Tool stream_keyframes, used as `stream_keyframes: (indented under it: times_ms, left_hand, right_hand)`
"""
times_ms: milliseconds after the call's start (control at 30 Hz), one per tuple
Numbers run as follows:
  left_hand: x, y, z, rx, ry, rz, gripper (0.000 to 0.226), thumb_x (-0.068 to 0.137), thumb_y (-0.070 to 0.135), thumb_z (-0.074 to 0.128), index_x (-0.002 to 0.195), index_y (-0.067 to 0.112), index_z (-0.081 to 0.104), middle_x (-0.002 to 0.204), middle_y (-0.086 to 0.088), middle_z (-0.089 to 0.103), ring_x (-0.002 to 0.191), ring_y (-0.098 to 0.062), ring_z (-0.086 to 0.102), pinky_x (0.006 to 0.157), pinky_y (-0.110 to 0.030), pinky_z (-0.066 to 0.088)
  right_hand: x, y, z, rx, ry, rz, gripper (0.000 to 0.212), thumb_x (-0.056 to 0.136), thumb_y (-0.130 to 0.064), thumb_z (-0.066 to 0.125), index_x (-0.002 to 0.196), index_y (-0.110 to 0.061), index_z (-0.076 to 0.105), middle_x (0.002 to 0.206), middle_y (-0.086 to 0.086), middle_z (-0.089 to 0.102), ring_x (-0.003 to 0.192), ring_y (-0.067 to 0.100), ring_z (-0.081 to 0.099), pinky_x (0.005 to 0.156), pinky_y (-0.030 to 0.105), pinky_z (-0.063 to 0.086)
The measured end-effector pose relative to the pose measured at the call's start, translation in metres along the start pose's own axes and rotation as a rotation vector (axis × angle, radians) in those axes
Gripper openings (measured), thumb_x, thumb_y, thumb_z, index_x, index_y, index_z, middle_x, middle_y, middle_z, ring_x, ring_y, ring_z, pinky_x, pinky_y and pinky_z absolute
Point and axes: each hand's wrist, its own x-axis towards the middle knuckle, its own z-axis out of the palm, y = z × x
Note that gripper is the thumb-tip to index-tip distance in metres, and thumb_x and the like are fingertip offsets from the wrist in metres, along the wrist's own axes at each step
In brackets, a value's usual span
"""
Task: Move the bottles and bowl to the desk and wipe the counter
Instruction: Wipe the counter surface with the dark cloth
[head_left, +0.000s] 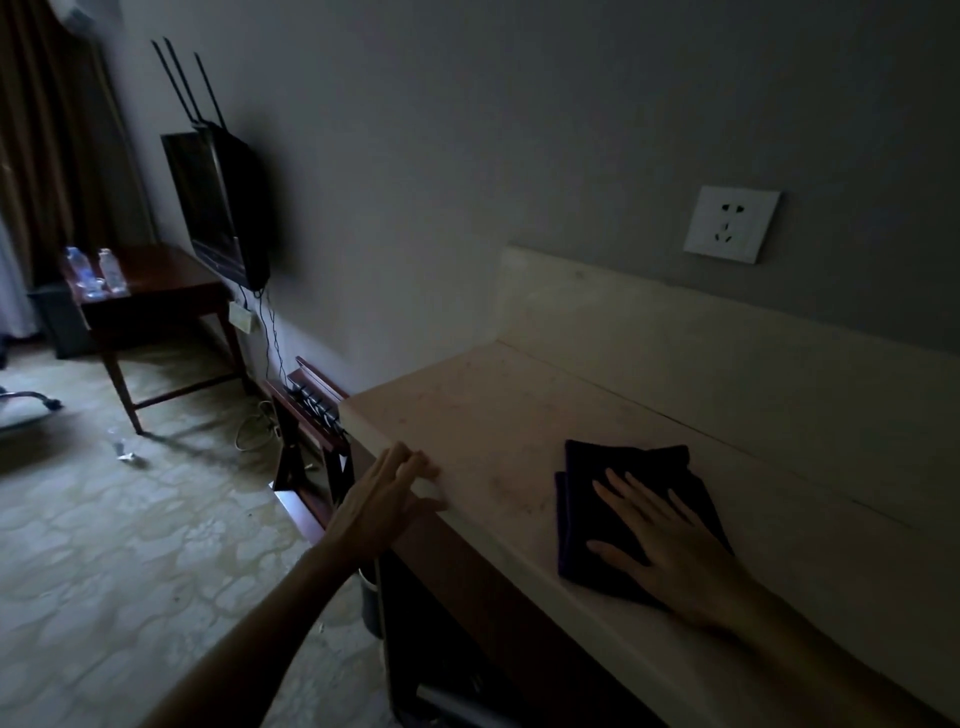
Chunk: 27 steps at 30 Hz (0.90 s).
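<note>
A pale stone counter (493, 415) runs along the wall on the right. On it lies a folded dark purple cloth (628, 467). My right hand (670, 545) lies flat on the cloth with fingers spread, pressing it down. My left hand (387, 499) rests on the counter's front left edge, fingers extended over the rim. Two clear plastic bottles (93, 273) stand on the dark wooden desk (161, 291) at the far left. A bowl is hard to make out beside them in the dim light.
A wall-mounted television (218, 208) hangs left of the counter, with cables below it. A wooden luggage rack (311, 431) stands between desk and counter. A wall socket (730, 223) sits above the counter's backsplash. Patterned carpet (130, 545) covers the floor, with a small scrap of litter.
</note>
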Motion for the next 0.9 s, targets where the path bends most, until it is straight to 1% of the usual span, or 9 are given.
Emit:
stream_keyframes:
  times_ms: [100,200,367,433,533,633,667,767,900]
  left_hand:
    - [0.003,-0.004,0.007,0.009,0.033,-0.037,0.051,0.081,0.05,0.065,0.116,0.014,0.056,0.114,0.0,0.05,0.102,-0.017,0.053,0.072,-0.03,0.056]
    - [0.0,-0.002,0.017,-0.044,0.1,-0.056,0.047,0.081,0.046,0.064,0.114,0.015,0.054,0.113,-0.001,0.049,0.101,-0.019,0.053,0.073,-0.03,0.055]
    - [-0.001,-0.005,0.023,-0.088,0.16,-0.025,0.045,0.083,0.047,0.061,0.115,0.016,0.053,0.117,-0.003,0.051,0.101,-0.023,0.058,0.07,-0.032,0.057]
    - [-0.001,-0.008,0.018,-0.082,0.171,0.074,0.041,0.09,0.049,0.057,0.115,0.017,0.057,0.118,-0.004,0.051,0.102,-0.023,0.059,0.076,-0.031,0.055]
    - [0.0,-0.023,0.014,-0.073,0.152,0.254,0.038,0.097,0.047,0.048,0.119,0.018,0.062,0.118,-0.003,0.054,0.108,-0.019,0.055,0.095,-0.03,0.045]
    - [0.008,-0.05,0.015,-0.091,0.165,0.333,0.033,0.092,0.036,0.064,0.119,0.018,0.067,0.116,0.0,0.058,0.112,-0.015,0.055,0.107,-0.022,0.032]
    - [0.012,-0.058,0.017,-0.091,0.171,0.348,0.032,0.089,0.034,0.069,0.117,0.018,0.069,0.116,0.001,0.057,0.112,-0.014,0.055,0.106,-0.021,0.033]
    - [0.024,-0.076,0.023,-0.113,0.191,0.425,0.029,0.088,0.033,0.072,0.112,0.017,0.072,0.11,0.001,0.059,0.104,-0.014,0.06,0.092,-0.025,0.047]
    - [0.031,-0.084,0.031,-0.122,0.227,0.483,0.027,0.084,0.028,0.077,0.108,0.015,0.074,0.103,-0.002,0.064,0.095,-0.017,0.064,0.082,-0.026,0.049]
  right_hand:
    - [-0.003,-0.005,-0.004,0.011,-0.009,0.011,0.094,0.068,-0.091,-0.005,0.15,-0.044,-0.01,0.156,-0.024,-0.019,0.144,-0.004,-0.018,0.122,0.036,-0.006]
    - [0.011,-0.012,-0.001,0.022,-0.009,0.05,0.097,0.065,-0.093,-0.007,0.15,-0.045,-0.01,0.157,-0.024,-0.018,0.145,-0.003,-0.017,0.122,0.038,-0.005]
    - [0.096,-0.051,0.002,0.047,0.005,0.087,0.093,0.075,-0.086,0.003,0.154,-0.036,-0.003,0.161,-0.016,-0.011,0.148,0.004,-0.011,0.121,0.04,-0.006]
    - [0.147,-0.074,0.002,0.053,0.003,0.064,0.091,0.079,-0.084,0.008,0.154,-0.035,0.001,0.162,-0.013,-0.008,0.149,0.006,-0.008,0.121,0.042,-0.005]
    - [0.223,-0.119,0.008,0.053,0.019,0.007,0.096,0.075,-0.086,0.005,0.155,-0.033,0.003,0.163,-0.011,-0.005,0.15,0.009,-0.006,0.121,0.043,-0.005]
    - [0.289,-0.162,0.017,0.052,0.033,-0.075,0.095,0.076,-0.086,0.006,0.155,-0.033,0.004,0.163,-0.01,-0.003,0.15,0.009,-0.005,0.121,0.045,-0.005]
    - [0.309,-0.173,0.019,0.053,0.033,-0.1,0.093,0.077,-0.086,0.007,0.154,-0.034,0.005,0.163,-0.01,-0.003,0.15,0.009,-0.005,0.121,0.045,-0.004]
    - [0.351,-0.193,0.022,0.065,0.04,-0.165,0.089,0.079,-0.085,0.01,0.153,-0.036,0.013,0.163,-0.01,0.006,0.15,0.009,-0.001,0.121,0.047,-0.001]
    - [0.36,-0.195,0.022,0.061,0.045,-0.213,0.087,0.079,-0.084,0.01,0.152,-0.037,0.017,0.162,-0.01,0.012,0.15,0.011,0.003,0.121,0.049,0.0]
